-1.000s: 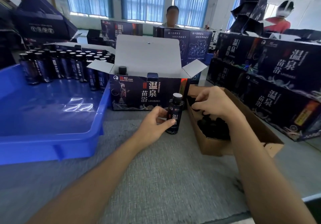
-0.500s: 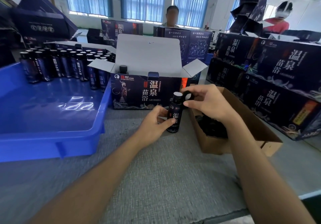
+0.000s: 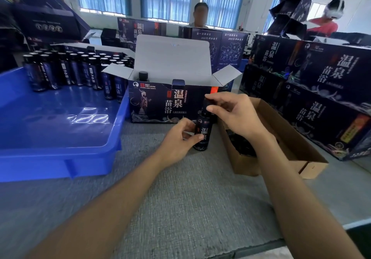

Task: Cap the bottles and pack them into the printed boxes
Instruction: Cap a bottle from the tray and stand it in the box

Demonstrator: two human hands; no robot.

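A small dark bottle [image 3: 203,132] stands upright on the grey mat in front of the open printed box [image 3: 158,102]. My left hand [image 3: 178,138] grips the bottle's body low on its left side. My right hand [image 3: 234,114] pinches a black cap [image 3: 206,104] that sits on the bottle's neck. One capped bottle [image 3: 143,76] stands inside the printed box at its left end. Several uncapped bottles [image 3: 76,70] stand in rows at the back of the blue tray [image 3: 60,150].
A brown cardboard carton [image 3: 281,138] with loose black caps sits right of the bottle. Stacked printed boxes [image 3: 321,90] wall off the right side. More boxes and two people are at the back. The grey mat [image 3: 180,194] stretches toward me.
My right hand lifted out of the carton with a cap, carried it left and set it on the bottle's neck. My left hand stayed on the bottle.
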